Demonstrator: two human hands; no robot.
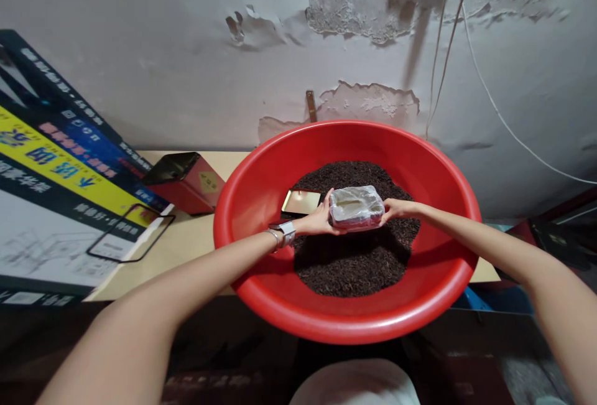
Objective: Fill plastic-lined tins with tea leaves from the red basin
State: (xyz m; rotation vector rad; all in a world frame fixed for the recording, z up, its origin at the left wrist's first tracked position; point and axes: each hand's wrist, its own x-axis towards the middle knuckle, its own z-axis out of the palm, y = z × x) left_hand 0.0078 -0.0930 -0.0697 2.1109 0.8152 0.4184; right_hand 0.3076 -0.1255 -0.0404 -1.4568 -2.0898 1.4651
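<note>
Both hands hold a small box lined or covered with clear plastic [357,206] above the basin, its side showing reddish through the film. My left hand [321,217] wraps its left end, wearing a watch and a bracelet at the wrist. The right end sits in the fingers of my right hand [394,210]. Beneath them, dark dry loose leaves like black tea [354,274] fill the bottom of a big red basin [364,324]. A shallow gold-coloured lid or tray [301,201] lies on the leaves, left of the box.
A red and black tin [198,184] stands left of the basin on a tan tabletop [186,243]. Large printed cartons [60,175] lean at the far left, near a thin black rectangular frame [135,260]. White cables [489,94] hang along the peeling wall [186,50].
</note>
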